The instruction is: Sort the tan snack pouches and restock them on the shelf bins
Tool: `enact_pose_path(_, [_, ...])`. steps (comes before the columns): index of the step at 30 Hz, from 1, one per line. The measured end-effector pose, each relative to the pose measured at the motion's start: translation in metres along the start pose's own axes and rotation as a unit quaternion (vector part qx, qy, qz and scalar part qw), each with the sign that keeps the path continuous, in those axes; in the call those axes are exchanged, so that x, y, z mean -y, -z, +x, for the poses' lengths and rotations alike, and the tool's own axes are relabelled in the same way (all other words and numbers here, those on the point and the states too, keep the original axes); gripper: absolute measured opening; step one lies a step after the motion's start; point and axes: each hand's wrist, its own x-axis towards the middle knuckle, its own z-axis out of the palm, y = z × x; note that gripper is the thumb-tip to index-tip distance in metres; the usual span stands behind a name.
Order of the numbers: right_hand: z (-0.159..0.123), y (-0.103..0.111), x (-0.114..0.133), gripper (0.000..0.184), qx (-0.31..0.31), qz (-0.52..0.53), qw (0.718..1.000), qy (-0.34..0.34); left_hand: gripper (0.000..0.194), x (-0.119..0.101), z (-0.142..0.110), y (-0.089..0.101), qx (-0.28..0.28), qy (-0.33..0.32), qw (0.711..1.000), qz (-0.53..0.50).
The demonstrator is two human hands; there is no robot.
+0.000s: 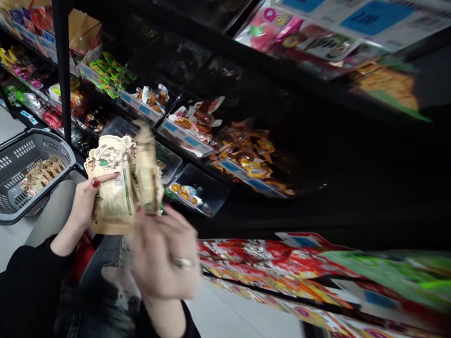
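My left hand (pixel 85 199) is closed on a few tan snack pouches (pixel 111 197), its thumb lying across their printed backs. The pouches show a barcode, green print and a cut-out cartoon top edge. Just to the right, my right hand (pixel 167 252) pinches another tan pouch (pixel 150 176) by its lower end. That pouch is held upright beside the others and is smeared by motion. A ring sits on a finger of my right hand. Both hands are over my lap, in front of the shelf.
A grey shopping basket (pixel 1 171) stands at the left with several similar pouches (pixel 43 174) in it. Black shelving (pixel 63 60) holds clear bins of wrapped snacks (pixel 198 121). Hanging colourful packets (pixel 280 265) fill the lower right, with price labels (pixel 359 19) above.
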Motion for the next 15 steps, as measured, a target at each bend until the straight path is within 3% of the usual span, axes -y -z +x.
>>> enact_pose_path(2, [-0.009, -0.008, 0.014, 0.019, 0.087, -0.016, 0.993, 0.083, 0.050, 0.000, -0.001, -0.002, -0.014, 0.009, 1.000, -0.015])
enact_pose_path(4, [-0.017, -0.015, 0.022, 0.020, 0.126, -0.032, 0.984, 0.122, 0.041, -0.004, -0.002, -0.005, -0.035, 0.035, 0.999, -0.016])
enact_pose_path(8, [-0.013, -0.014, 0.012, 0.014, 0.180, 0.059, 0.977, 0.101, 0.024, -0.016, -0.003, -0.008, -0.059, 0.075, 0.995, 0.000])
enact_pose_path(10, [-0.001, -0.008, -0.005, 0.021, 0.206, 0.116, 0.972, 0.017, 0.021, -0.016, -0.002, -0.007, -0.054, 0.081, 0.995, -0.011])
enact_pose_path(12, [0.011, -0.004, -0.027, 0.020, 0.218, 0.111, 0.960, -0.135, 0.021, -0.013, -0.002, -0.005, -0.045, 0.084, 0.995, -0.016])
enact_pose_path(13, [0.016, -0.004, -0.037, 0.023, 0.238, 0.119, 0.940, -0.214, 0.022, -0.011, -0.002, -0.004, -0.038, 0.086, 0.995, -0.014])
enact_pose_path(15, [0.023, -0.009, -0.052, 0.022, 0.302, 0.195, 0.870, -0.336, 0.023, -0.007, -0.003, -0.004, -0.027, 0.089, 0.996, 0.000])
